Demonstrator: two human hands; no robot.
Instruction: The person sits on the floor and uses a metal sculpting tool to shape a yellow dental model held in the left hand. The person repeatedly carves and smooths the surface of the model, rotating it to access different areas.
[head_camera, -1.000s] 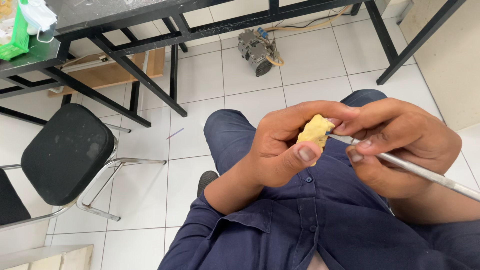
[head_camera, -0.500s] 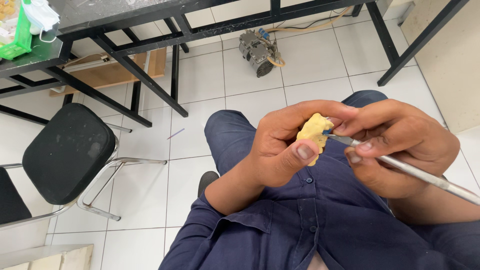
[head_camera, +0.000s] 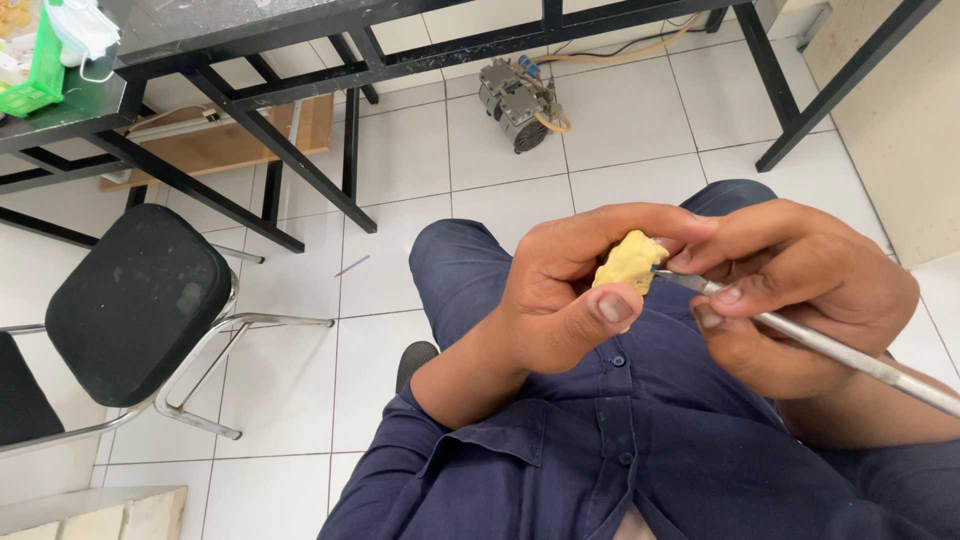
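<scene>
**Yellow lump and a metal tool, up close**

Left hand (head_camera: 565, 300) is curled around a small yellow lump (head_camera: 630, 264), thumb pressed on the front, fingers closed behind it. Right hand (head_camera: 800, 290) pinches a thin metal tool (head_camera: 830, 345) like a pen, tip touching the lump's right edge. All held above the lap (dark blue shirt and trousers). Black chair (head_camera: 135, 300) stands on the tiled floor (head_camera: 620, 110) to the left, a small grey motor (head_camera: 515, 100) under the table (head_camera: 250, 20).
</scene>
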